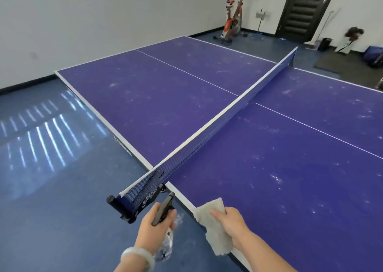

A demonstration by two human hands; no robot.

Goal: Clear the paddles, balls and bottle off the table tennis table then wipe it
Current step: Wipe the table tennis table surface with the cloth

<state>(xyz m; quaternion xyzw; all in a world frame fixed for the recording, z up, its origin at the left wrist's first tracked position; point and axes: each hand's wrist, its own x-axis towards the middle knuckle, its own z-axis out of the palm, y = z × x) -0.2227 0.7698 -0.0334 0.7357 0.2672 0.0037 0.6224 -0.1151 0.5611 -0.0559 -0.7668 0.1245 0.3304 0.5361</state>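
Observation:
The purple table tennis table (170, 110) stretches ahead, its top dusty and smudged, with no paddles or balls showing on it. My left hand (154, 230) grips a clear spray bottle (166, 242) by its black trigger head, held off the table's near edge beside the net post. My right hand (230, 222) holds a grey-white cloth (211, 226) that hangs over the table's near edge.
A blue net (217, 124) with a white top band crosses the table; its black clamp (118, 205) juts out by my left hand. An orange exercise bike (233, 23), a dark door (304, 8) and bags (373, 54) stand along the far wall.

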